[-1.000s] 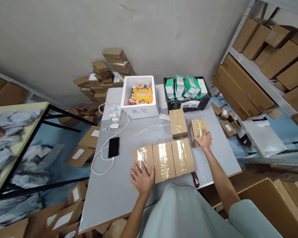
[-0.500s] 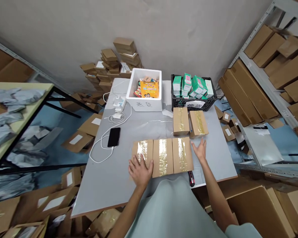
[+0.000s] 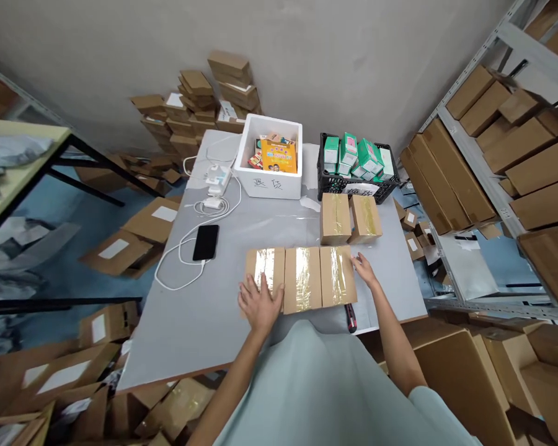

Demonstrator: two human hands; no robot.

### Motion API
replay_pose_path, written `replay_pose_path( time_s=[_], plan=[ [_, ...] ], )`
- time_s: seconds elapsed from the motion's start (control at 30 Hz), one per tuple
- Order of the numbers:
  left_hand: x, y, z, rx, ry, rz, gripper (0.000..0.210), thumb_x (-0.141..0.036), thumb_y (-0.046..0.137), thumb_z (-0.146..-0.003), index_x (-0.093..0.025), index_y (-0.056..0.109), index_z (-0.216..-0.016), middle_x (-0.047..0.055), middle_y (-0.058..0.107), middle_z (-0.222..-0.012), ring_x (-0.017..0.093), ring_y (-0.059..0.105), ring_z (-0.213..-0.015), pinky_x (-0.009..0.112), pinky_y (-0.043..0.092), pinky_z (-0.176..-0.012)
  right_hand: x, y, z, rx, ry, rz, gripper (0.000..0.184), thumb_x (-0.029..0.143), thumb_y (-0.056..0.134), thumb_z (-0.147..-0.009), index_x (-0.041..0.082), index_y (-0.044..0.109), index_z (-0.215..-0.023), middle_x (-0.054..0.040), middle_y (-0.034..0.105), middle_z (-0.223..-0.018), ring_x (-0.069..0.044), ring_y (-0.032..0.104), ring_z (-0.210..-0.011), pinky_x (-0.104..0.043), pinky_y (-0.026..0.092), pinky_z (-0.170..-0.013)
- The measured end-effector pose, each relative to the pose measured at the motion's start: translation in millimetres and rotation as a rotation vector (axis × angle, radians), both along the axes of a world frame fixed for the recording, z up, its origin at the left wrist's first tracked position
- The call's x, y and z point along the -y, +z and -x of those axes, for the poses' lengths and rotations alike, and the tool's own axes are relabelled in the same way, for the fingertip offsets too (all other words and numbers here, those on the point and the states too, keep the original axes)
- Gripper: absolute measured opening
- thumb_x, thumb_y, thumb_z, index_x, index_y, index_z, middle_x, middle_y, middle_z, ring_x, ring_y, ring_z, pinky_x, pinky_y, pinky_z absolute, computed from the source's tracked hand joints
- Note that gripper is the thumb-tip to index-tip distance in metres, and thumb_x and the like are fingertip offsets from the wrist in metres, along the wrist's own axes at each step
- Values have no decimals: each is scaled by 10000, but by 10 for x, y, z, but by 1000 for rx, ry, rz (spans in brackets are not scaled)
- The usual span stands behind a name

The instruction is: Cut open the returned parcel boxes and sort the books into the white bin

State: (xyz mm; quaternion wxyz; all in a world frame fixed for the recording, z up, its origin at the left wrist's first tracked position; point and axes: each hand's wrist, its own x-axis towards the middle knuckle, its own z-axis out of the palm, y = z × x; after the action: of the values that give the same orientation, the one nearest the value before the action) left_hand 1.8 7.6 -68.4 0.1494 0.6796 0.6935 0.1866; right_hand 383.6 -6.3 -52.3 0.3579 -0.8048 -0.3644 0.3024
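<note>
Three taped cardboard boxes stand side by side in a row on the grey table (image 3: pixel 167 334): a left box (image 3: pixel 270 263), a middle box (image 3: pixel 302 279) and a right box (image 3: pixel 338 275). My left hand (image 3: pixel 261 303) lies with fingers spread on the near part of the left box. At the outer side of the right box is my right hand (image 3: pixel 364 270), its fingers apart and the tips at the box's edge. Two more taped boxes, one (image 3: pixel 335 218) beside the other (image 3: pixel 365 218), stand just behind. A red and black box cutter (image 3: pixel 350 318) lies near the front edge.
Behind stand a white foam box (image 3: pixel 270 189) with colourful packets and a black crate (image 3: pixel 324 181) of green-white cartons. A phone (image 3: pixel 206 242) on a white cable lies left. Shelves with cartons (image 3: pixel 534 161) rise on the right; cardboard boxes (image 3: pixel 121 251) litter the floor.
My right hand has moved in from beside the row to the right box's outer edge. My left hand stays on the left box. The view has shifted slightly.
</note>
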Motion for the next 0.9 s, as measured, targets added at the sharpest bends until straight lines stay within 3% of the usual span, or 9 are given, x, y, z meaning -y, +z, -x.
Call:
replay_pose_path(
  time_s=[0.07, 0.13, 0.2, 0.33, 0.47, 0.63, 0.77, 0.9],
  plan=[
    [6, 0, 66, 19, -49, 35, 852, -613, 586, -1064, -95, 458, -1727, 293, 221, -1853, 530, 145, -1724, 710, 192, -1350, 336, 33, 236, 16, 42, 66, 1233, 890, 683, -811, 82, 448, -1712, -299, 581, -1644, -399, 702, -1372, -547, 573, -1152],
    [16, -6, 118, 24, -94, 56, 925, -641, 630, -1039, -87, 412, -1748, 297, 174, -1864, 532, 107, -1732, 705, 164, -1362, 620, 73, 516, 90, 83, 107, 1303, 873, 727, -801, 95, 335, -1769, -295, 347, -1809, -433, 460, -1622, -588, 429, -1296],
    [28, -17, 141, 14, -115, 62, 993, -670, 657, -1018, -74, 375, -1761, 307, 143, -1866, 541, 78, -1733, 708, 143, -1367, 795, 108, 818, 219, 140, 150, 1288, 854, 744, -823, 125, 301, -1788, -271, 177, -1875, -438, 209, -1738, -614, 290, -1367],
    [40, -48, 130, -16, -110, 50, 1023, -697, 658, -1012, -71, 362, -1765, 311, 151, -1862, 556, 79, -1726, 723, 151, -1359, 809, 150, 1306, 451, 195, 334, 1232, 814, 771, -853, 137, 327, -1781, -288, 65, -1886, -489, 89, -1751, -672, 206, -1363],
    [39, -75, 128, -30, -114, 44, 1006, -701, 633, -1022, -71, 369, -1762, 315, 157, -1861, 548, 80, -1729, 740, 174, -1345, 676, 225, 1421, 505, 141, 458, 1134, 694, 756, -912, 140, 304, -1792, -302, 43, -1883, -505, 88, -1748, -686, 185, -1346],
    [40, -95, 146, -47, -113, 25, 984, -699, 622, -1025, -71, 398, -1748, 320, 175, -1855, 542, 96, -1730, 736, 190, -1343, 578, 346, 1378, 452, 109, 532, 1155, 616, 826, -842, 160, 333, -1781, -302, 85, -1879, -553, 159, -1719, -710, 235, -1312],
    [40, -103, 166, -63, -118, 8, 986, -682, 644, -1020, -53, 406, -1741, 327, 201, -1846, 553, 121, -1722, 727, 196, -1345, 507, 429, 1425, 480, 107, 493, 1103, 541, 856, -792, 140, 423, -1724, -330, 162, -1855, -552, 329, -1638, -684, 337, -1247],
    [46, -101, 167, -86, -111, -15, 974, -665, 658, -1018, -47, 421, -1733, 331, 230, -1837, 551, 157, -1716, 713, 214, -1346, 635, 583, 1353, 530, 97, 433, 1083, 510, 849, -778, 183, 435, -1725, -292, 280, -1829, -510, 419, -1571, -649, 388, -1213]
  ],
)
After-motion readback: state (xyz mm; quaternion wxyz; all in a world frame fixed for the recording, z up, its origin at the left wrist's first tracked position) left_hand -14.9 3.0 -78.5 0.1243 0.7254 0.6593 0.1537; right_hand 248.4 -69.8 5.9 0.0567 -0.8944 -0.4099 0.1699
